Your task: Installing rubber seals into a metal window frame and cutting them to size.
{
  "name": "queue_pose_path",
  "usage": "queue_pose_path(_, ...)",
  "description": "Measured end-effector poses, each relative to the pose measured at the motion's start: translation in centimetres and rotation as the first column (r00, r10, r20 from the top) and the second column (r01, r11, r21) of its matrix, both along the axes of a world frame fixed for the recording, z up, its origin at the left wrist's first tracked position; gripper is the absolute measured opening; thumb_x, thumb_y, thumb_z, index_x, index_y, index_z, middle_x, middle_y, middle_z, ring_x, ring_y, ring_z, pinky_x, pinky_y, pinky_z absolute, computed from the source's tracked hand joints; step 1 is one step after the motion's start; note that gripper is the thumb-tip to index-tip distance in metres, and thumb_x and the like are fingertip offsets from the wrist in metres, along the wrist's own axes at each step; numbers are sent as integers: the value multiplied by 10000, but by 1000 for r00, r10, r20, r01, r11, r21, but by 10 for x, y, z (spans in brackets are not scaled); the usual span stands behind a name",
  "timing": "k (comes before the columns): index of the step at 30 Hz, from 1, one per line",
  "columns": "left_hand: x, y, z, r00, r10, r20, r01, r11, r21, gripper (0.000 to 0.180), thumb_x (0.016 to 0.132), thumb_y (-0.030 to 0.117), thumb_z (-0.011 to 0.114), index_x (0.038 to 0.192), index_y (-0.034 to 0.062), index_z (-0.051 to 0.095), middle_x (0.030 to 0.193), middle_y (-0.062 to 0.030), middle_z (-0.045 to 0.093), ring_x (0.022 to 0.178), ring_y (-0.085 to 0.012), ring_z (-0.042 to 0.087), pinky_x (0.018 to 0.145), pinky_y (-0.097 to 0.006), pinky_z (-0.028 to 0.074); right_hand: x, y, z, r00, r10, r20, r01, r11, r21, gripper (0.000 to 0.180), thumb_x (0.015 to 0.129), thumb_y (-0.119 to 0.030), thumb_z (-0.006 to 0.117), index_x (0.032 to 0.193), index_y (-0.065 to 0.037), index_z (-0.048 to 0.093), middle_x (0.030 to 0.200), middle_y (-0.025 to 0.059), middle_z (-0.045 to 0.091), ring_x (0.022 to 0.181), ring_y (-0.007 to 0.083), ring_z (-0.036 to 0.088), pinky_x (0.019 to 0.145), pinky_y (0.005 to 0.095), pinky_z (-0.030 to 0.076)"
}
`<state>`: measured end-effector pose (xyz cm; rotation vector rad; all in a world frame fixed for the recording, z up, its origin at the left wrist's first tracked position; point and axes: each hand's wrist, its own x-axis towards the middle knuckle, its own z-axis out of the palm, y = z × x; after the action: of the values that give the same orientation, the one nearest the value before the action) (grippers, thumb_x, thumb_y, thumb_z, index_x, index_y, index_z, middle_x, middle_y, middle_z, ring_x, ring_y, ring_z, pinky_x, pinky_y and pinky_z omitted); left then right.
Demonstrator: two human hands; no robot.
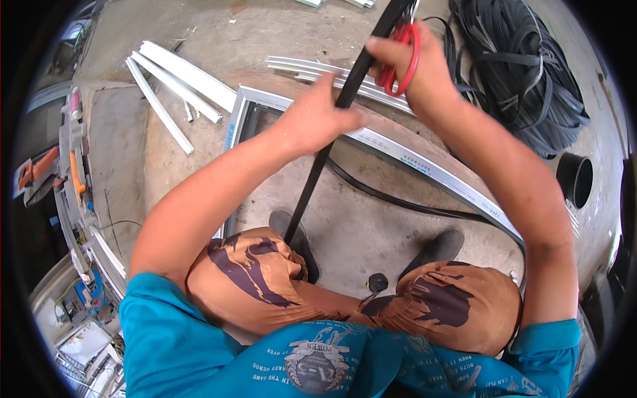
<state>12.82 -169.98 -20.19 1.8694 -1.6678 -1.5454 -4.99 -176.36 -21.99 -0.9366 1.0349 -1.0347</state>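
Observation:
A long black rubber strip (360,73) slants from the top edge down between my legs. My left hand (317,119), slightly blurred, is around the strip at mid-length, with the thumb across it and the index finger stretched upward. Higher up, my right hand (424,63) is closed on red-handled scissors (415,63). Their blades point up beside the strip, partly cut off by the top edge. The right thumb reaches to the strip; whether it presses on it I cannot tell. Below the hands lies a white and grey metal frame (424,166), with black strip running along its inside.
A large coil of black rubber strip (531,79) lies at the far right, near a black cylinder (574,180). White profile pieces (176,83) rest at the far left, and more lengths (305,65) lie behind the frame. A small round black and yellow object (377,283) sits between my feet.

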Motion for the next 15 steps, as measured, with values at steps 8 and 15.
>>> queue_pose_path(8,151,169,-4,888,251,385,-325,935,140,260,825,187,644,1024,21,665,817,-137,682,737,-251,657,695,-355,509,82,-46,42,987,91,132,-67,982,-174,299,746,-1,657,977,15,469,697,92,550,501,194,562,421,324,463)
queue_pose_path(15,295,567,-2,338,176,925,-413,911,-22,333,908,334,608,1000,20,668,872,-194,683,808,-355,667,709,-435,504,112,-40,61,976,130,175,-117,990,-84,268,762,-37,658,978,41,519,711,111,587,513,198,579,439,314,468)
